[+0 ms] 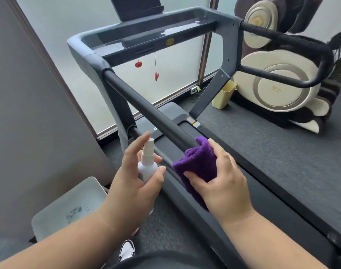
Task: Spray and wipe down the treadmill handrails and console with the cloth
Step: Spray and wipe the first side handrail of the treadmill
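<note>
**Wiping the near handrail, sprayer held ready**

The treadmill (pixel 262 181) stood beside a frosted window, its console (pixel 146 33) bridging two padded rails. The near handrail (pixel 146 105) ran diagonally toward the viewer. The right hand (pixel 222 183) clamped the folded purple cloth (pixel 196 167) around that rail, fingers curled over the fabric, apparently so it could slide along the bar. The left hand (pixel 138 181) gripped a white spray bottle (pixel 147 164) just beside the rail, index finger raised near the nozzle, probably poised to spray.

Home gym room: treadmill (pixel 165 41), massage chair (pixel 282 74), carpeted floor (pixel 282 152), frosted window (pixel 78 20).
</note>
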